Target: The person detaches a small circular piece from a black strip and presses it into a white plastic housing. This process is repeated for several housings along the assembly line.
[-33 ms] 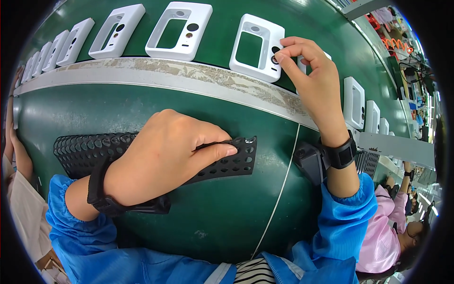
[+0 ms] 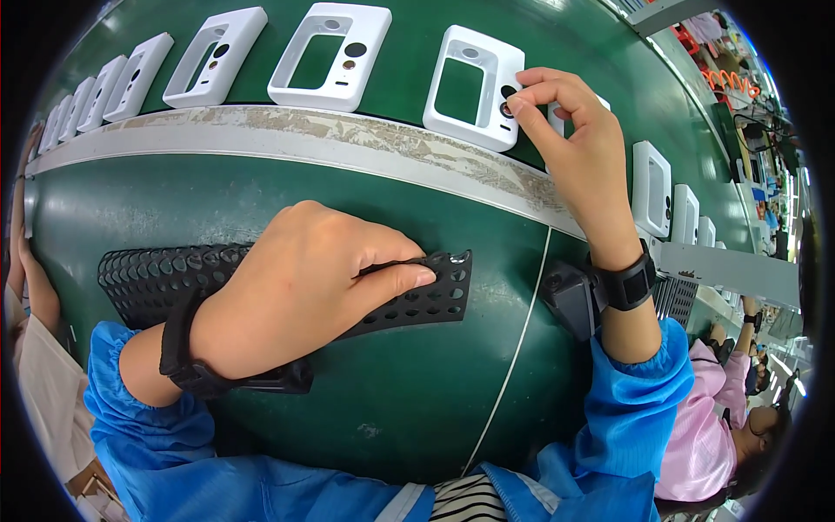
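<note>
My left hand (image 2: pixel 300 283) is closed on a black sheet (image 2: pixel 439 291) punched with rows of round holes, its edge pinched between thumb and forefinger. The sheet curves over the green bench, and part of it is hidden beneath this hand. My right hand (image 2: pixel 578 143) reaches to the right side of a white plastic housing (image 2: pixel 448 104) with a large rectangular opening. Its thumb and forefinger meet in a pinch beside the housing's dark round spots. Whatever lies between those fingertips is too small to make out.
More white housings (image 2: pixel 357 78) stand in a row along the green belt (image 2: pixel 400 52), left and right. A worn pale rail (image 2: pixel 348 130) separates belt from bench. A grey metal bracket (image 2: pixel 731 270) juts in at right. Another person in pink (image 2: pixel 700 426) sits at the right.
</note>
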Action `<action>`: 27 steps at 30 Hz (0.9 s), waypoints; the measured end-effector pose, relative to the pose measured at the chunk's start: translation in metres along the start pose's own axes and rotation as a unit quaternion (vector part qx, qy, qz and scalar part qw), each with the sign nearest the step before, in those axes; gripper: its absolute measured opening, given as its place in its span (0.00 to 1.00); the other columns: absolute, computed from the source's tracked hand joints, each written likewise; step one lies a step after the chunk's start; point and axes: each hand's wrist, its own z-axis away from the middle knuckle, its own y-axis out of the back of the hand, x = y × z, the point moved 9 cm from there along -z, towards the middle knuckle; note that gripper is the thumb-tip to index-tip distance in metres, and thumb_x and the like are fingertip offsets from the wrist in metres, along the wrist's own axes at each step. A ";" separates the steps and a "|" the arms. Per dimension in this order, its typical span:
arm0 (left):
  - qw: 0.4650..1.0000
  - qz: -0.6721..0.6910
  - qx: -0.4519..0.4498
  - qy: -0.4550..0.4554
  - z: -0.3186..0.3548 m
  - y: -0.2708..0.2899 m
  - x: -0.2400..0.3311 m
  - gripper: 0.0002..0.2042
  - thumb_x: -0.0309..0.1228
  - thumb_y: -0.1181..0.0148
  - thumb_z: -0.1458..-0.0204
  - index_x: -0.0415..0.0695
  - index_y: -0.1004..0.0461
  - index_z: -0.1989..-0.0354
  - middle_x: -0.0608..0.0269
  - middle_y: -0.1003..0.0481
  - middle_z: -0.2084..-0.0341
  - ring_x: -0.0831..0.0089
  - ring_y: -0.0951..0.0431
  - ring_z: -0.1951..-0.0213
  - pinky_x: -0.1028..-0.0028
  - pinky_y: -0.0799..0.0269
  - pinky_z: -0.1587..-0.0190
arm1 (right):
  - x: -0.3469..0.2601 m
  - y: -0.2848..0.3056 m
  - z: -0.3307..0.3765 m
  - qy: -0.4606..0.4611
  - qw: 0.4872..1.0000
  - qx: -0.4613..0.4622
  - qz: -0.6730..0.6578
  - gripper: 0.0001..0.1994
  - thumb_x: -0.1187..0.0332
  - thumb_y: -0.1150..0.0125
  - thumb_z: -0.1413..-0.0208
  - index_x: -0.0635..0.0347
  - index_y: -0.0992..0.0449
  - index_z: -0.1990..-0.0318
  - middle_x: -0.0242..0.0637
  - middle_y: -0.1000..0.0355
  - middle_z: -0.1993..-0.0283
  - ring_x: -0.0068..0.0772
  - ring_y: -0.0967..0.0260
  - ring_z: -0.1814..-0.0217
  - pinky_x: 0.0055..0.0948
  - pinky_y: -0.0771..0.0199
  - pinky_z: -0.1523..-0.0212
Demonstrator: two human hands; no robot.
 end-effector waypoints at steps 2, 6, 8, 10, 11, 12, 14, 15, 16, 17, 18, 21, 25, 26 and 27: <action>1.000 0.001 0.001 -0.002 -0.001 -0.002 0.001 0.09 0.34 0.40 0.53 0.41 0.24 0.76 0.54 0.29 0.85 0.55 0.30 0.81 0.66 0.36 0.78 | 0.001 0.004 0.003 0.017 1.000 0.010 0.006 0.04 0.69 0.41 0.50 0.59 0.24 0.71 0.28 0.27 0.56 0.22 0.35 0.61 0.21 0.41 0.60; 1.000 0.002 0.000 -0.001 -0.002 -0.003 0.002 0.09 0.34 0.40 0.53 0.41 0.24 0.76 0.54 0.29 0.85 0.55 0.30 0.81 0.66 0.36 0.78 | 0.004 0.008 0.005 0.021 1.000 0.013 0.012 0.04 0.69 0.42 0.50 0.59 0.25 0.71 0.28 0.27 0.57 0.22 0.35 0.61 0.22 0.41 0.59; 1.000 0.000 -0.002 0.000 -0.001 -0.001 0.003 0.09 0.34 0.40 0.53 0.41 0.24 0.76 0.54 0.29 0.85 0.55 0.30 0.81 0.66 0.36 0.78 | 0.003 0.009 0.006 0.019 1.000 0.012 0.013 0.04 0.69 0.42 0.50 0.59 0.25 0.71 0.28 0.27 0.58 0.22 0.35 0.61 0.22 0.41 0.59; 1.000 -0.003 -0.006 0.001 0.001 0.000 0.003 0.08 0.34 0.40 0.53 0.41 0.24 0.76 0.54 0.29 0.85 0.55 0.30 0.81 0.66 0.36 0.78 | 0.001 0.009 0.006 0.025 0.999 0.008 0.020 0.04 0.70 0.42 0.50 0.59 0.26 0.70 0.26 0.28 0.58 0.21 0.35 0.60 0.22 0.42 0.59; 1.000 -0.004 -0.006 0.001 0.002 0.001 0.004 0.08 0.34 0.40 0.53 0.41 0.24 0.76 0.54 0.29 0.85 0.55 0.30 0.81 0.66 0.36 0.78 | 0.000 0.010 0.007 0.029 0.999 0.006 0.024 0.04 0.70 0.42 0.50 0.59 0.26 0.69 0.26 0.28 0.58 0.21 0.35 0.60 0.21 0.42 0.58; 1.000 0.001 -0.005 0.000 0.002 0.001 0.003 0.08 0.34 0.40 0.53 0.41 0.24 0.76 0.54 0.29 0.85 0.55 0.30 0.81 0.66 0.36 0.78 | 0.001 0.011 0.007 0.028 0.999 0.006 0.025 0.04 0.70 0.42 0.50 0.59 0.26 0.69 0.26 0.28 0.58 0.21 0.35 0.60 0.21 0.42 0.58; 1.000 0.011 -0.003 -0.004 0.002 0.001 0.003 0.09 0.34 0.40 0.53 0.41 0.24 0.76 0.54 0.29 0.85 0.55 0.30 0.81 0.66 0.36 0.78 | 0.006 0.011 0.006 0.004 1.000 -0.007 0.019 0.06 0.70 0.42 0.50 0.59 0.26 0.65 0.26 0.29 0.58 0.21 0.36 0.58 0.21 0.42 0.57; 1.000 0.011 -0.003 -0.005 0.002 0.000 0.003 0.09 0.34 0.40 0.53 0.41 0.24 0.76 0.54 0.29 0.85 0.55 0.30 0.81 0.66 0.36 0.78 | 0.009 0.012 0.007 -0.009 1.000 -0.013 0.017 0.07 0.70 0.42 0.50 0.58 0.26 0.63 0.26 0.29 0.58 0.21 0.36 0.57 0.21 0.42 0.57; 1.000 0.009 -0.006 -0.008 0.001 0.000 0.004 0.08 0.34 0.40 0.53 0.41 0.24 0.76 0.54 0.29 0.85 0.56 0.30 0.81 0.66 0.36 0.78 | 0.011 0.013 0.007 -0.009 1.000 -0.012 0.018 0.07 0.70 0.42 0.50 0.58 0.26 0.63 0.26 0.29 0.58 0.21 0.36 0.57 0.21 0.42 0.57; 1.000 0.006 -0.006 -0.010 0.001 0.000 0.004 0.08 0.34 0.40 0.53 0.42 0.24 0.76 0.54 0.29 0.85 0.56 0.30 0.81 0.66 0.36 0.78 | 0.017 0.016 0.005 -0.036 0.999 0.014 -0.034 0.08 0.70 0.42 0.49 0.59 0.27 0.61 0.26 0.30 0.58 0.21 0.36 0.57 0.20 0.42 0.56; 1.000 0.004 -0.007 -0.013 0.001 0.000 0.005 0.08 0.34 0.40 0.53 0.42 0.24 0.76 0.54 0.29 0.85 0.56 0.30 0.81 0.66 0.36 0.78 | 0.021 0.019 0.003 -0.063 0.994 0.039 -0.085 0.10 0.70 0.42 0.49 0.59 0.27 0.59 0.27 0.30 0.58 0.21 0.36 0.56 0.20 0.42 0.55; 1.000 0.003 -0.002 -0.028 0.001 0.000 0.009 0.08 0.34 0.40 0.52 0.42 0.24 0.76 0.55 0.29 0.85 0.56 0.30 0.81 0.66 0.36 0.78 | 0.016 0.033 0.007 -0.100 0.981 0.047 -0.162 0.13 0.69 0.41 0.50 0.59 0.29 0.55 0.30 0.30 0.58 0.23 0.35 0.56 0.21 0.40 0.55; 0.999 -0.012 0.011 -0.033 0.003 0.003 0.007 0.08 0.35 0.40 0.52 0.43 0.24 0.76 0.55 0.30 0.85 0.56 0.30 0.81 0.66 0.36 0.79 | -0.043 0.010 0.031 -0.083 0.968 -0.150 -0.181 0.15 0.70 0.39 0.51 0.59 0.28 0.54 0.33 0.28 0.60 0.24 0.33 0.59 0.20 0.37 0.57; 0.999 -0.018 0.014 -0.039 0.003 0.004 0.009 0.08 0.35 0.40 0.52 0.44 0.24 0.76 0.55 0.30 0.86 0.56 0.30 0.81 0.66 0.36 0.79 | -0.060 -0.014 0.046 -0.044 0.947 -0.293 -0.126 0.13 0.71 0.40 0.50 0.60 0.26 0.55 0.30 0.27 0.61 0.21 0.34 0.59 0.17 0.38 0.58; 0.999 -0.019 0.013 -0.040 0.003 0.005 0.011 0.08 0.35 0.40 0.52 0.44 0.24 0.76 0.55 0.30 0.86 0.56 0.30 0.81 0.66 0.36 0.79 | -0.063 -0.016 0.048 -0.044 0.947 -0.292 -0.126 0.13 0.71 0.40 0.50 0.60 0.26 0.55 0.30 0.27 0.61 0.21 0.34 0.59 0.17 0.38 0.58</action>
